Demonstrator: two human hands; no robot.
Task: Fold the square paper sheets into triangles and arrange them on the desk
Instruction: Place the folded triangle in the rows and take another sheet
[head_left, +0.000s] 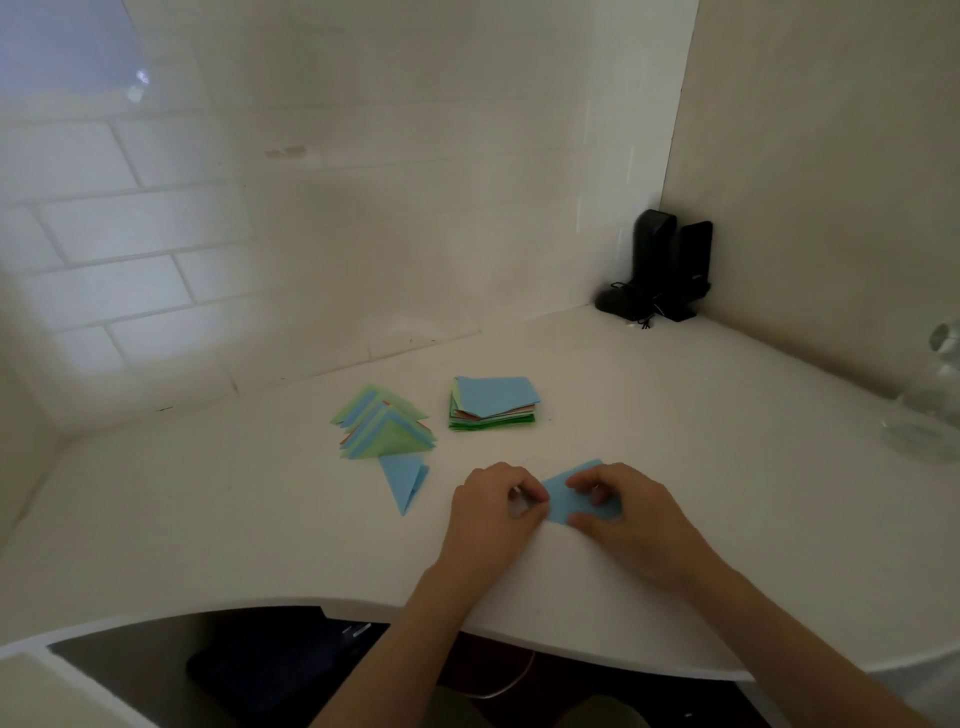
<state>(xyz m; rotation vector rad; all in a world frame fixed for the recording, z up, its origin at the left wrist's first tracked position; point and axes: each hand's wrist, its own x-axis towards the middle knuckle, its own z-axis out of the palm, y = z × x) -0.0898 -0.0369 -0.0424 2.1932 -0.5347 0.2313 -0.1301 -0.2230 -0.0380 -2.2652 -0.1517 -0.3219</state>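
Observation:
A light blue paper sheet (569, 496) lies on the white desk (675, 415) near the front edge, partly folded. My left hand (493, 514) pinches its left corner with curled fingers. My right hand (628, 514) covers its right side, fingertips and thumb curled onto the paper. Behind them stands a stack of square sheets (493, 405), blue on top, green and orange below. To the left lies a row of overlapping folded triangles (382, 428) in green and blue. A single blue folded triangle (405, 480) lies just in front of that row.
Two black speakers (670, 265) with a cable stand in the back right corner. A clear glass object (930, 405) sits at the right edge. White tiled wall rises behind the desk. The desk's curved front edge runs below my forearms.

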